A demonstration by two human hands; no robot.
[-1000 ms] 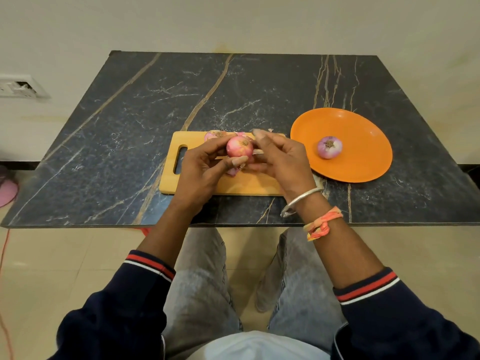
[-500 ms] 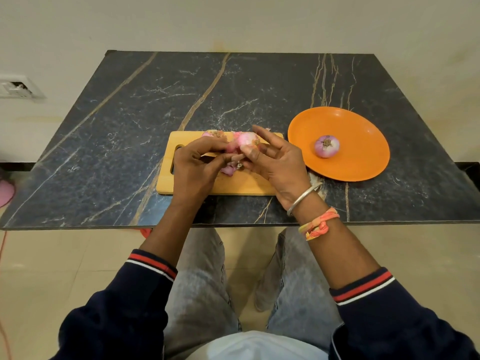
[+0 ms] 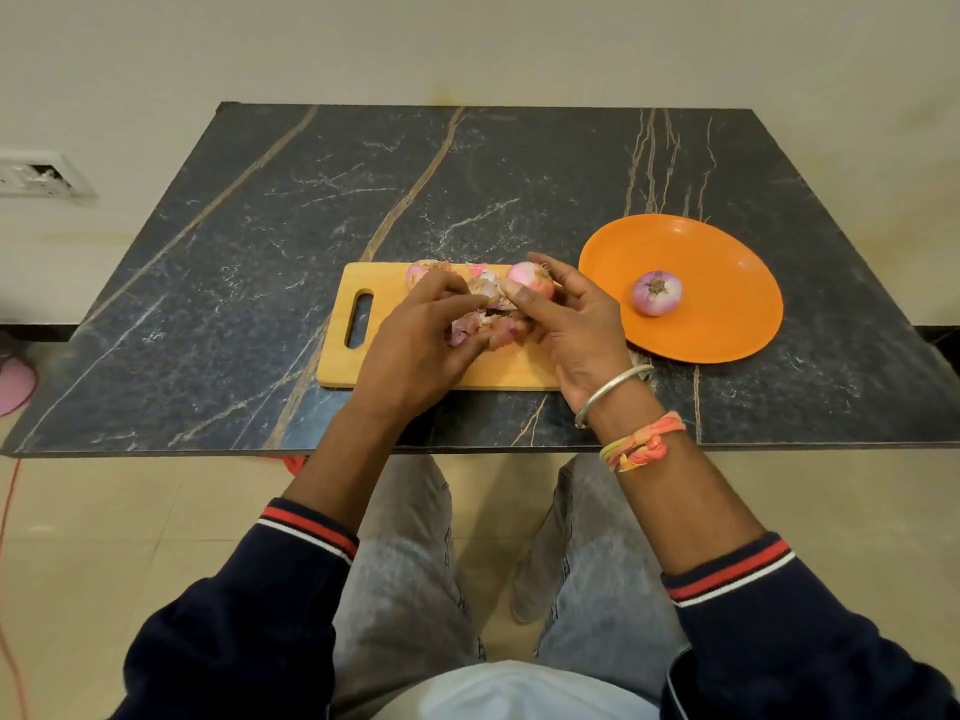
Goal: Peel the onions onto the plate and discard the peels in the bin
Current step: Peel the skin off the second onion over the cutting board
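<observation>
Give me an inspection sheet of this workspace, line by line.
Surface: dark marble table, veined; wooden cutting board near its front edge.
Job's things: peeled onion on orange plate; held onion; third onion at the board's far edge; bin not in view.
Clutter: peel pile on the board.
Grippers: left hand pinches loose peel; right hand grips the held onion.
Cables: red cable on the floor, left.
Surroundings: wall socket, pink object, tiled floor.
</observation>
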